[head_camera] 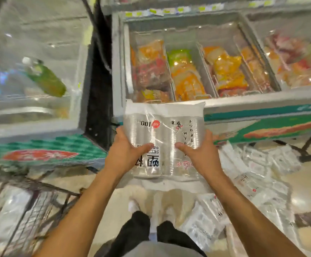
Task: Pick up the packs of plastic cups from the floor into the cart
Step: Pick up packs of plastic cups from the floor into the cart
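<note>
I hold a clear pack of plastic cups (165, 134) with black and red print up in front of me, at chest height. My left hand (127, 148) grips its left side and my right hand (197, 151) grips its right side, thumbs on top. Several more packs of plastic cups (258, 173) lie scattered on the floor to my right and near my feet. The wire cart (39, 197) stands at the lower left, with packs (8, 216) inside it.
A chest freezer (262, 104) full of colourful frozen food bags runs across the front. Another freezer (30, 125) stands at the left with a green bottle (45, 78) on its glass lid. A dark gap separates them. My shoes and dark trousers are below.
</note>
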Demonstrator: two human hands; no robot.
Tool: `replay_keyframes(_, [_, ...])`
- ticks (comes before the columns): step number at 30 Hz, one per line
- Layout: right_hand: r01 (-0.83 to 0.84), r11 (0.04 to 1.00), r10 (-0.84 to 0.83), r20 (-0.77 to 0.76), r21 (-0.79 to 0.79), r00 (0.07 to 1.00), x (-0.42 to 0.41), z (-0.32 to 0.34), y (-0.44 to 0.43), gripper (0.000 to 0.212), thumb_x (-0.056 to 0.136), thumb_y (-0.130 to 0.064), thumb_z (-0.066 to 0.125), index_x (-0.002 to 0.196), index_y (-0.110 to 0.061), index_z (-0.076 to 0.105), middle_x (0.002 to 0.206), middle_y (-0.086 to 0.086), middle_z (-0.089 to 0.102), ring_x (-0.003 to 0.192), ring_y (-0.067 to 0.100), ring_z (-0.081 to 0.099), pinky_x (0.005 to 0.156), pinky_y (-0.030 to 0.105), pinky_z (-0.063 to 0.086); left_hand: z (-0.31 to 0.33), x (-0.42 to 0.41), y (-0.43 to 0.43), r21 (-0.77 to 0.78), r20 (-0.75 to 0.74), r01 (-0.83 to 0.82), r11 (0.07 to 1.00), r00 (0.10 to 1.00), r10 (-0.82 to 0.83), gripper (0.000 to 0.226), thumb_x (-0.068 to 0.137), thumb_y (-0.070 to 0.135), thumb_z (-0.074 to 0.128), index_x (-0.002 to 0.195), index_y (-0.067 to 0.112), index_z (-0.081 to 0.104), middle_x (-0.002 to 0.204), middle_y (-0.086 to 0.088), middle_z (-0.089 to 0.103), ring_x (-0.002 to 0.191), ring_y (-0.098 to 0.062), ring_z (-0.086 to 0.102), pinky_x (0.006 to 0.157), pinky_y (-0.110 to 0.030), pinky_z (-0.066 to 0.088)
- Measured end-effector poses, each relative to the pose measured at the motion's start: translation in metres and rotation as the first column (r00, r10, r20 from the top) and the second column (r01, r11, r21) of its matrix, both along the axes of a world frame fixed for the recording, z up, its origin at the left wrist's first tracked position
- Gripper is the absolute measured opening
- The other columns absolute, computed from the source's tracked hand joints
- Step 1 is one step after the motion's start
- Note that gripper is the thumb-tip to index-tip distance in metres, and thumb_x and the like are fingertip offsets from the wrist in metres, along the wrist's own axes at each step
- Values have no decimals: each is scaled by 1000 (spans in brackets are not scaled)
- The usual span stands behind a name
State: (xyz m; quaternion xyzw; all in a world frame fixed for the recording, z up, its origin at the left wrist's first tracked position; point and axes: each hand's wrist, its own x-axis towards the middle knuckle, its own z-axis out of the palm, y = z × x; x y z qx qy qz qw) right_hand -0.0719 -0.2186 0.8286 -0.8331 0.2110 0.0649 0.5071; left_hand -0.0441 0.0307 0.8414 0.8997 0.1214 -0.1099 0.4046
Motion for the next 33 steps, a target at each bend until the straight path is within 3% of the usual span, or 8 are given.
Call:
replay_keyframes(5, [-342,939,343,42,-29,938,27,40,114,95,77,-55,93,151,-24,42,127,-10,61,112,15,60,85,31,42,31,-58,108,-3,22,-305,953,952,304,96,69,62,95,136,20,40,134,-8,61,120,-33,64,102,-53,54])
replay_keyframes(8, [-495,868,497,37,-39,867,31,53,192,103,73,-61,93,153,-21,40,140,1,63,123,22,61,95,36,47,41,-97,172,4,29,-468,884,884,467,107,69,66,92,147,19,37,142,-8,60,127,-36,62,104,-52,52])
replay_keyframes(13, [-700,711,703,45,-63,710,14,65,325,99,75,-58,92,149,-17,40,143,7,62,130,29,60,91,34,43,51,-166,273,-6,10,-687,726,726,687,103,71,66,91,143,16,36,145,-13,60,130,-39,61,95,-43,48])
replay_keyframes(16, [-767,638,770,58,-67,635,-4,69,402,98,76,-56,93,150,-15,41,140,8,63,130,30,60,91,33,42,57,-205,334,-25,7,-752,659,659,752,102,71,65,91,142,16,36,142,-10,61,128,-36,62,102,-47,51])
replay_keyframes(21, [-846,533,846,49,-25,531,-26,66,518,88,78,-52,93,143,-18,45,117,-6,63,112,22,66,83,31,44,62,-257,426,-94,12,-822,562,564,826,86,77,61,91,126,25,30,118,6,59,99,-20,61,84,-37,49])
replay_keyframes(24, [-895,444,896,34,-27,444,-36,64,581,90,78,-56,91,144,-20,42,121,-6,62,108,21,62,84,35,45,56,-281,475,-144,7,-855,498,502,865,93,77,62,90,140,22,34,120,9,63,104,-19,67,93,-39,54])
replay_keyframes(29, [-947,314,949,39,-74,311,-36,50,680,75,79,-56,91,130,-33,40,130,-5,58,116,20,59,92,36,46,30,-295,554,-157,6,-904,397,401,916,95,82,53,89,148,18,31,126,8,54,112,-18,62,88,-33,48])
replay_keyframes(33, [-962,248,969,15,-111,248,-18,20,762,102,76,-63,90,154,-20,40,147,-1,56,127,21,56,105,41,48,-3,-283,619,-134,-20,-923,360,366,930,105,83,55,88,151,31,11,137,6,48,118,-17,55,98,-35,44])
